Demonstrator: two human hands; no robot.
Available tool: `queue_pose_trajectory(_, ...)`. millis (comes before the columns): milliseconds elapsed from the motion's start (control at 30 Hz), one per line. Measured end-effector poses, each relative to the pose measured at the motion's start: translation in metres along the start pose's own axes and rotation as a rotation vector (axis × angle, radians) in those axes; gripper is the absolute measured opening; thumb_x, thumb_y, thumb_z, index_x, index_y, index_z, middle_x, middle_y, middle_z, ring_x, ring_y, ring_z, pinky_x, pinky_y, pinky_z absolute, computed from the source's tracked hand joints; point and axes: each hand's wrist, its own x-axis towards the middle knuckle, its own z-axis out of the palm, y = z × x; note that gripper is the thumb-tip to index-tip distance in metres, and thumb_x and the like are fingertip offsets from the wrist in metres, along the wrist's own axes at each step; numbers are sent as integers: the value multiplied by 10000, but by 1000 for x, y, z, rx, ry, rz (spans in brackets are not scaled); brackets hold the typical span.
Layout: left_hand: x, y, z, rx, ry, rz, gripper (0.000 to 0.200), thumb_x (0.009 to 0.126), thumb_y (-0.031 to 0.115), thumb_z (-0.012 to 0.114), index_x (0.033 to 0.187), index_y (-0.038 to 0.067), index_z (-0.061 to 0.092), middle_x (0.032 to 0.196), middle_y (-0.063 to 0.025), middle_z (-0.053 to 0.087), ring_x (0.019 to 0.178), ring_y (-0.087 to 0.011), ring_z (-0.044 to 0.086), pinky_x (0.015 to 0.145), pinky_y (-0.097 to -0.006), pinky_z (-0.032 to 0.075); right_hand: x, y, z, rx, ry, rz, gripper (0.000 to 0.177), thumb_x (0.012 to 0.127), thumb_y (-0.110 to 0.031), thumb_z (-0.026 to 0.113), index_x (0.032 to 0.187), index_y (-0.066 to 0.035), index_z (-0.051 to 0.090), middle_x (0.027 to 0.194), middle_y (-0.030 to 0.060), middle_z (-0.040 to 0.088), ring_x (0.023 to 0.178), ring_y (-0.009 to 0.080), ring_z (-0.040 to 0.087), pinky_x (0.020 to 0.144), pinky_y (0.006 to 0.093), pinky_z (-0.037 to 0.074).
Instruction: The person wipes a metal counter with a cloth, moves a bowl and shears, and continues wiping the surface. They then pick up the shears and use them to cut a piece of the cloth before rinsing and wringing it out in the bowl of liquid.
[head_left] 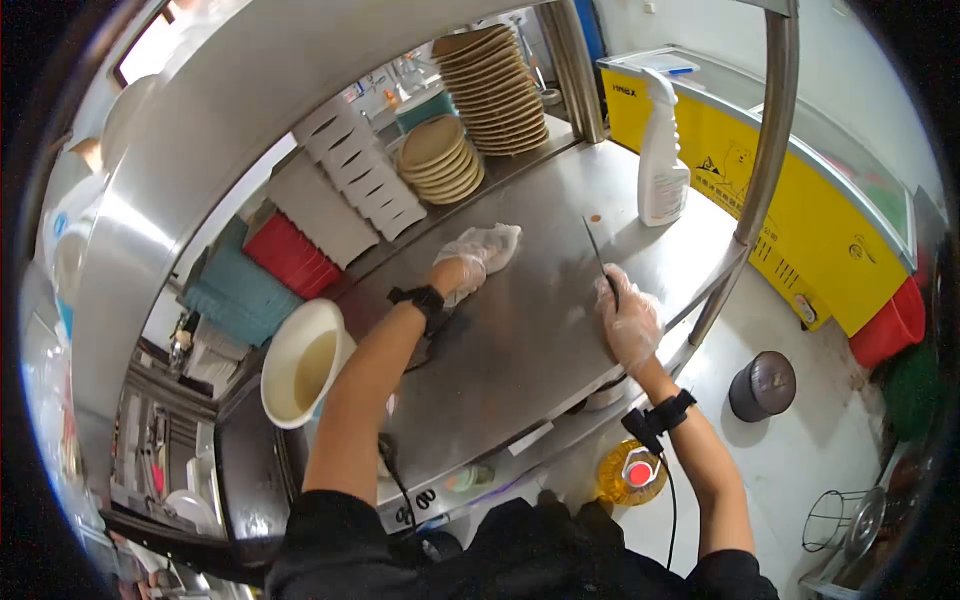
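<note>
On the steel table [500, 340] my left hand [468, 265], in a clear plastic glove, presses a white cloth [503, 243] against the surface. My right hand [630, 318], gloved the same way, is closed around the dark handle of a thin knife [594, 244]. The blade points away from me, its tip near a small brown spot [596, 218] on the tabletop. A white spray bottle [662, 165] stands upright beyond my right hand.
Stacked plates [490, 90] and piles of white [360, 160], red [292, 254] and blue dishes line the far left. A white tub [305, 365] of cloudy liquid sits by my left arm. Steel posts [770, 130] rise at the right, before a yellow freezer [720, 150].
</note>
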Motion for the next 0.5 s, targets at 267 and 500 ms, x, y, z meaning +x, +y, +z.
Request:
queue_pose_trajectory(267, -169, 11, 56, -395, 144, 257, 487, 856, 98, 502, 1340, 134, 470, 1225, -218, 581, 1048, -367, 599, 861, -419, 489, 57, -12, 5, 459, -563, 290, 329, 998, -296, 491, 1259, -100, 533, 831, 110, 675, 719, 160, 682, 605, 301, 540)
queue_pose_trajectory(500, -254, 78, 1, 16, 336, 94, 550, 892, 238, 564, 1408, 141, 400, 1433, -168, 430, 1261, -409, 447, 1035, -435, 393, 142, -3, 87, -411, -853, -549, 447, 836, -198, 679, 1259, -242, 541, 1108, -23, 613, 869, 131, 642, 672, 330, 519)
